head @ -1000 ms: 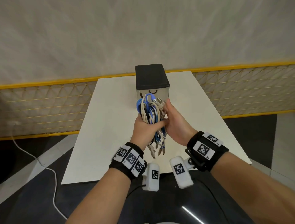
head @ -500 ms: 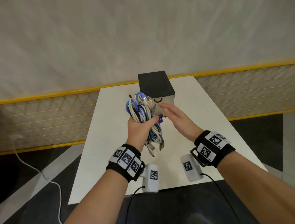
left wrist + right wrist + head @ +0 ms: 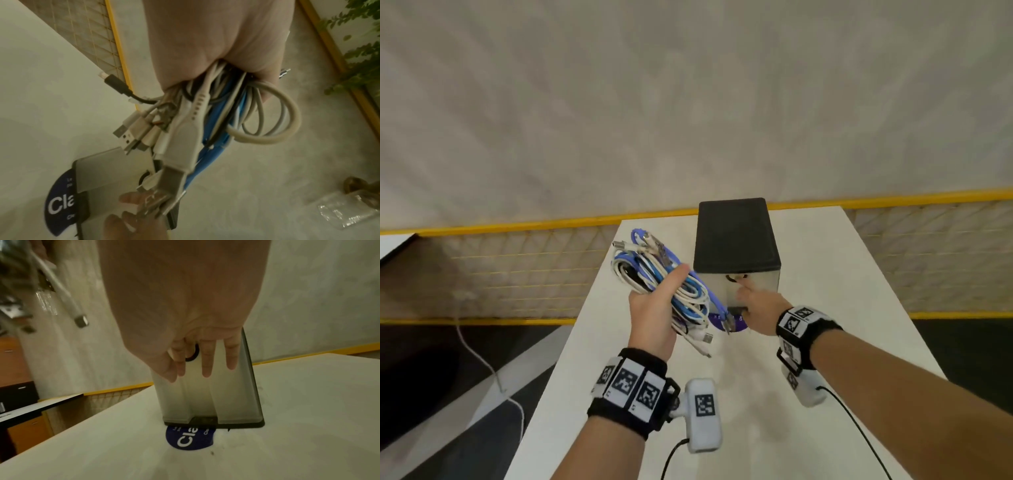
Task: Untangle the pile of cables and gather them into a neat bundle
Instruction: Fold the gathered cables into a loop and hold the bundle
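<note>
My left hand [image 3: 652,317] grips a bundle of white, blue and black cables [image 3: 671,284] above the white table's left part. The plugs hang down from my fist, as the left wrist view shows on the bundle [image 3: 205,113]. My right hand [image 3: 756,308] is apart from the cables. Its straight fingers [image 3: 206,363] lie against the front of a grey box with a black top [image 3: 736,236], beside a dark ring-shaped pull [image 3: 193,356]. I cannot tell whether the index fingertip is in the ring.
The box [image 3: 230,394] stands on the table [image 3: 842,308] over a round blue sticker [image 3: 189,439]. A yellow-railed mesh fence [image 3: 517,274] runs behind the table. A white cord [image 3: 479,353] trails on the dark floor at the left.
My right hand let go of the bundle and moved forward to the box front. My left hand carried the cables up and to the left.
</note>
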